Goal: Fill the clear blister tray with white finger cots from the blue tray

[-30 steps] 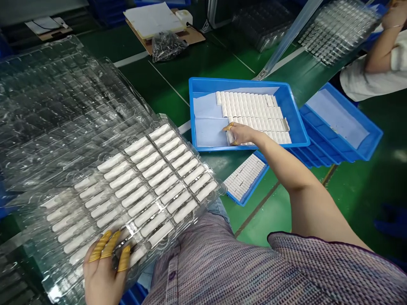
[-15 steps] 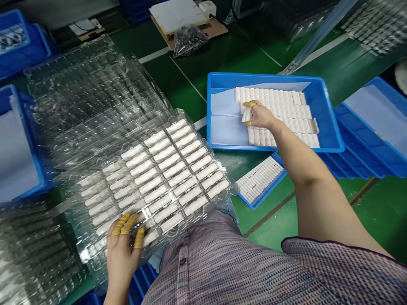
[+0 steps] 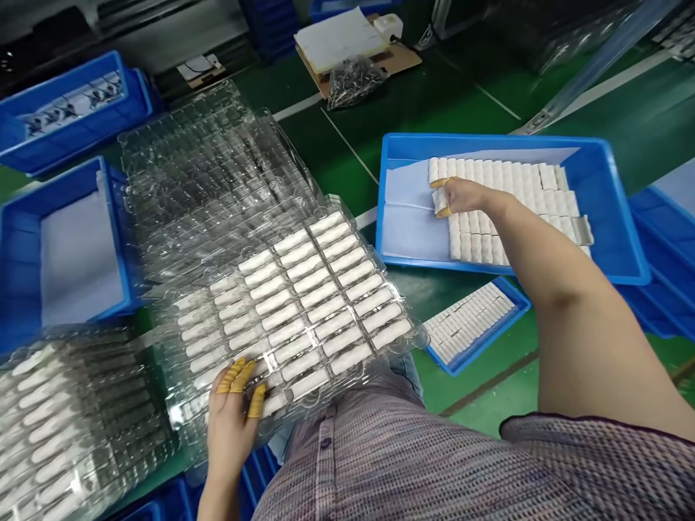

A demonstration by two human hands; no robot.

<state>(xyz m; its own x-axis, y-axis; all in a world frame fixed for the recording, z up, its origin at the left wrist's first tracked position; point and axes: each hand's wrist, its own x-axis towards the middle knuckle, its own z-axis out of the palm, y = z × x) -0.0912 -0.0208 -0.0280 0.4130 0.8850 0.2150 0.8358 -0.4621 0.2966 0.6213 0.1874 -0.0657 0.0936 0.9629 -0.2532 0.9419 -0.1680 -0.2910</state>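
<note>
A clear plastic blister tray (image 3: pixel 304 304) filled with rows of white oblong parts rests on my lap, on top of other clear trays. My left hand (image 3: pixel 233 423), with yellow finger cots, presses flat on the tray's near edge. My right hand (image 3: pixel 461 197), also with finger cots, reaches into a blue bin (image 3: pixel 613 217) lined with pale paper. Its fingers pinch white parts (image 3: pixel 489 217) at the left end of the rows lying in that bin.
A stack of empty clear trays (image 3: pixel 206 174) lies behind the filled one. More filled trays (image 3: pixel 59 427) sit at the lower left. Blue bins (image 3: pixel 32 246) stand at left and right. A smaller blue tray of white parts (image 3: pixel 472 322) lies below the bin. Cardboard and a dark bag (image 3: pixel 352 76) are at the back.
The view has swung left. My right hand moved from the near left corner of the white parts up to the far rows. My left hand stays on the tray.
</note>
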